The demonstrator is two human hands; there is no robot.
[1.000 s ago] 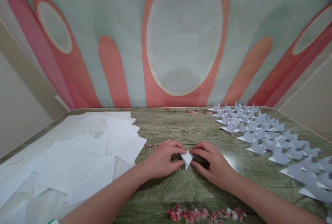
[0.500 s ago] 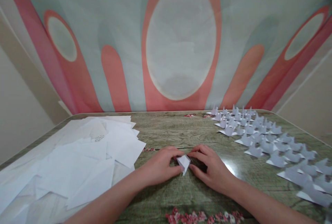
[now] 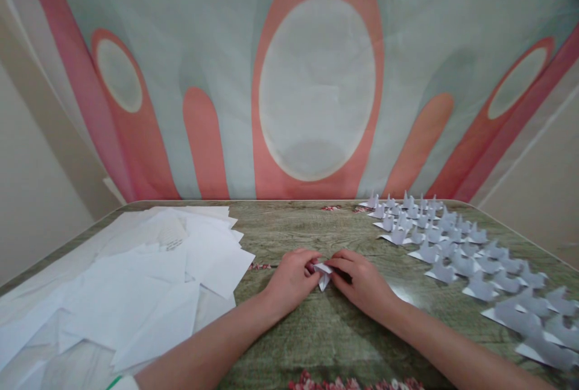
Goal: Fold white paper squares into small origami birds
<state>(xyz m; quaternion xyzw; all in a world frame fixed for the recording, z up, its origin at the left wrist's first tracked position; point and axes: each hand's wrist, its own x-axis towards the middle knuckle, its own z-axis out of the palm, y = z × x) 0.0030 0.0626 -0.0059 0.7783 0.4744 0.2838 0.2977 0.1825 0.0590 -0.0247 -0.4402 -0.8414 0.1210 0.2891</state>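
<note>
Clock: centred on the folded paper (image 3: 322, 278), twelve toward the painted backdrop (image 3: 316, 88).
Hidden parts: fingertips cover the folded paper's left and right edges, and its underside is out of sight — only the middle shows.
Cut off: the frame's bottom edge trims the printed flowers (image 3: 312, 385) at six and the white-and-green wristband (image 3: 123, 383) at eight; some sheets run off toward nine.
Hard to make out: faint print on one sheet — unreadable; the fold lines are small and soft.
Folded paper: small, white, creased into layers, with a flat upper edge and a point aimed at six; it sits between the hands, low over the table (image 3: 289, 230) or on it, I cannot tell which.
Left hand: at nine (image 3: 294, 278), curled, gripping the paper's left side between thumb and fingers.
Right hand: at three (image 3: 359, 281), bent, pinching the paper's right side with its fingertips.
Count in hand: one folded paper, two hands.
Sheets: a loose, overlapping spread (image 3: 149, 269) from eight to ten, too layered to count.
Paper birds: white, in slanting rows (image 3: 441, 272) from one to half past three; more than two dozen, overlaps preventing an exact count.
Smaller flower prints: three — two near the far edge toward twelve and one, one toward ten.
</note>
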